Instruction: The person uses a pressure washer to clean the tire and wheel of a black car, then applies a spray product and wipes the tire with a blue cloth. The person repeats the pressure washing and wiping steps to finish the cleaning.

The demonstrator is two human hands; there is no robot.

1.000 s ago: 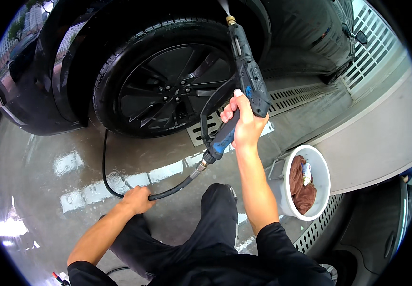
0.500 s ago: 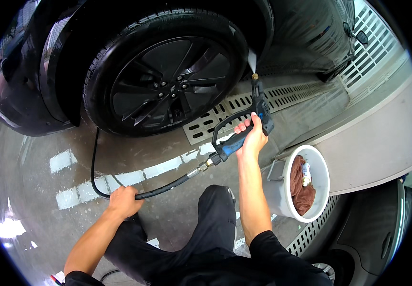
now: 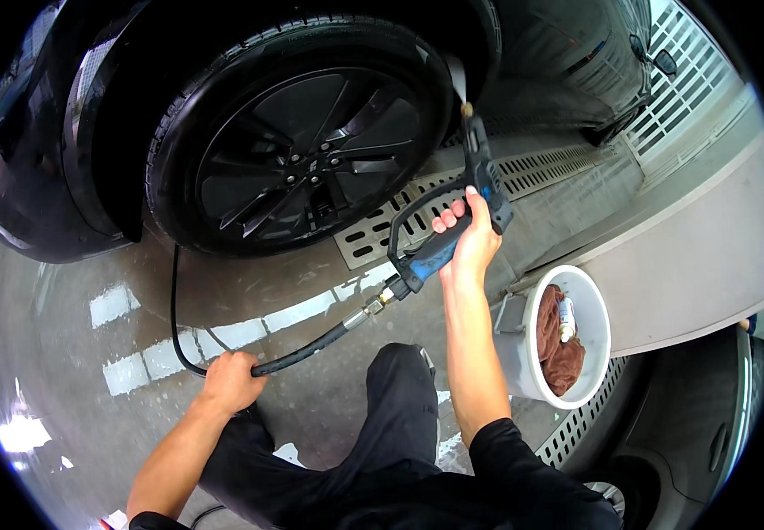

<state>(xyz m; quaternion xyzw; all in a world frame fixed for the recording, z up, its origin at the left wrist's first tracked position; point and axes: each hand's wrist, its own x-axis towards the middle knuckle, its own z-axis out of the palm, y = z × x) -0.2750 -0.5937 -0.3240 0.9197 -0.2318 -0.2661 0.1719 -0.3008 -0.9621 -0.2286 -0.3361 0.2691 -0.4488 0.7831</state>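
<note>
My right hand (image 3: 470, 238) is wrapped round the blue and black grip of a pressure washer gun (image 3: 479, 159). A white fan of water (image 3: 457, 78) leaves its brass nozzle toward the gap behind the tyre, under the dark car's wheel arch. Lower left, my left hand (image 3: 233, 380) closes round the black hose (image 3: 307, 351), which joins the gun's rear through a metal coupling (image 3: 363, 313). The hose runs on beyond that hand and up toward the underside of the tyre (image 3: 170, 231). The wheel's black spoked rim (image 3: 311, 163) faces me, left of the gun.
To my right stands a pale bucket (image 3: 600, 327) holding brown cloths (image 3: 562, 364) and a small white bottle (image 3: 567, 320). Slotted drain grates (image 3: 532, 170) cross the wet floor. A grey raised ledge (image 3: 673, 265) lies at right, with another dark car (image 3: 691, 424) below it.
The gun and my right hand have moved slightly up, the nozzle rising higher beside the tyre. Water keeps spraying. My left hand stays on the hose, almost unmoved.
</note>
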